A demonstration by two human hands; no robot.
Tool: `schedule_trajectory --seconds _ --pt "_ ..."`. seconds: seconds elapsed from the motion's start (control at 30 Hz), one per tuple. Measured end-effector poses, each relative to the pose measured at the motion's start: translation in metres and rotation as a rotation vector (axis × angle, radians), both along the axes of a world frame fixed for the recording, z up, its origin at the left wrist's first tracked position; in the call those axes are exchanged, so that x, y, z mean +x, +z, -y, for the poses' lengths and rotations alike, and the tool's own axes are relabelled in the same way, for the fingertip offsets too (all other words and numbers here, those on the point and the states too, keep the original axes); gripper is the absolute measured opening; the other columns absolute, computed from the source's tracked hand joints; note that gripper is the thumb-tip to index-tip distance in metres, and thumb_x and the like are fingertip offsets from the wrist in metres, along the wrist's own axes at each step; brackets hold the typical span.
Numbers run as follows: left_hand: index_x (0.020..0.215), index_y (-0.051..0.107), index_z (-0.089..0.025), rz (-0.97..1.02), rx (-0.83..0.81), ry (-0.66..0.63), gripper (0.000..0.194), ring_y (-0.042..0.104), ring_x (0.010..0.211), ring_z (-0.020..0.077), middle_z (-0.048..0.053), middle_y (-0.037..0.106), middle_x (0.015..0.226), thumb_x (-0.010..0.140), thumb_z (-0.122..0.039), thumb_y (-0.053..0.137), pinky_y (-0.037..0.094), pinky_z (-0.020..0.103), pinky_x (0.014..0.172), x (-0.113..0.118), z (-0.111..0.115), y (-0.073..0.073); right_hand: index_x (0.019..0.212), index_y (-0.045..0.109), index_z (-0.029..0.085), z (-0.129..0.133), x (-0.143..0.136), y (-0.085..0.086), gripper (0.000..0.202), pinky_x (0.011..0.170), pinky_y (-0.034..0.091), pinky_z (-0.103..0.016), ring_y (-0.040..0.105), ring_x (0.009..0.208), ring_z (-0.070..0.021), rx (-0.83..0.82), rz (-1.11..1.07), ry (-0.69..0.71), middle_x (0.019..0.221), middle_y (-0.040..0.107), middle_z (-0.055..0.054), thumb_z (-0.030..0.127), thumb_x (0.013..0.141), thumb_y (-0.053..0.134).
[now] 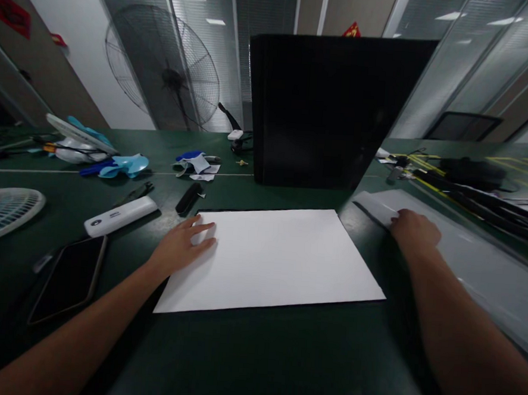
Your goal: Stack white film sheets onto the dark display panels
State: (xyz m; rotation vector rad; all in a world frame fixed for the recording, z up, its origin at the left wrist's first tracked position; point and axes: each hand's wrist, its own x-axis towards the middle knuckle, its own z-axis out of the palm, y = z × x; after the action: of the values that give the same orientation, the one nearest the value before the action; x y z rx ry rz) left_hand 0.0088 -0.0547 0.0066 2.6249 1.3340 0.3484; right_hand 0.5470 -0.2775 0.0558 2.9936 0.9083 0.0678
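Note:
A flat white rectangular sheet [273, 263] lies on the dark green table, with a thin dark edge showing beneath it. Across its left side rests my left hand [185, 243], fingers spread on the surface. My right hand [414, 233] is off to the right, its fingers closed at the near edge of a glossy whitish sheet [480, 246]. That sheet's left corner is raised slightly above the table, and its right end runs out of view. My right forearm hides part of it.
A large black panel [327, 112] stands upright behind the white sheet. To the left are a phone [69, 278], a white oblong device [120, 215], a small black object [189, 199] and fan parts [125, 165]. Black and yellow strips [483, 199] lie at right.

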Motion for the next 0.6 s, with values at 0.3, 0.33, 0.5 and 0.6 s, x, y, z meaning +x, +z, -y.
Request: schedule_trajectory --seconds 0.3,0.33,0.5,0.6 --pt "0.145 0.060 -0.031 -0.020 0.019 -0.004 0.061 0.048 0.144 0.0343 0.009 0.041 0.164 0.096 -0.066 0.050 0.037 0.054 0.120 -0.001 0.002 0.003 0.138 0.060 0.018 -0.020 -0.172 0.030 0.040 0.080 0.055 -0.047 0.066 0.093 -0.0323 0.031 0.114 0.579 0.111 0.066 -0.017 0.030 0.108 0.037" --pt "0.145 0.060 -0.029 -0.015 0.027 -0.004 0.062 0.048 0.144 0.0338 0.010 0.042 0.163 0.096 -0.066 0.050 0.037 0.053 0.120 -0.001 0.002 0.004 0.143 0.057 0.019 -0.020 -0.197 0.025 0.042 0.083 0.055 -0.046 0.066 0.097 -0.0310 0.046 0.108 0.697 0.116 0.066 -0.016 0.031 0.108 0.036" --pt "0.144 0.060 -0.016 0.085 0.007 0.022 0.065 0.048 0.145 0.0283 0.013 0.052 0.156 0.104 -0.057 0.029 0.034 0.045 0.123 -0.001 0.000 0.004 0.143 0.059 0.020 -0.011 -0.281 -0.008 0.040 0.095 0.056 -0.046 0.060 0.113 -0.0279 0.037 0.002 1.213 0.132 0.062 -0.010 0.030 0.106 0.049" --pt "0.142 0.060 -0.013 0.108 0.005 0.025 0.065 0.049 0.145 0.0286 0.014 0.053 0.155 0.104 -0.056 0.029 0.034 0.045 0.124 -0.001 0.000 0.003 0.145 0.057 0.020 -0.006 -0.293 -0.018 0.046 0.106 0.050 -0.048 0.051 0.129 -0.0297 0.030 -0.055 1.416 0.149 0.049 -0.009 0.043 0.105 0.055"
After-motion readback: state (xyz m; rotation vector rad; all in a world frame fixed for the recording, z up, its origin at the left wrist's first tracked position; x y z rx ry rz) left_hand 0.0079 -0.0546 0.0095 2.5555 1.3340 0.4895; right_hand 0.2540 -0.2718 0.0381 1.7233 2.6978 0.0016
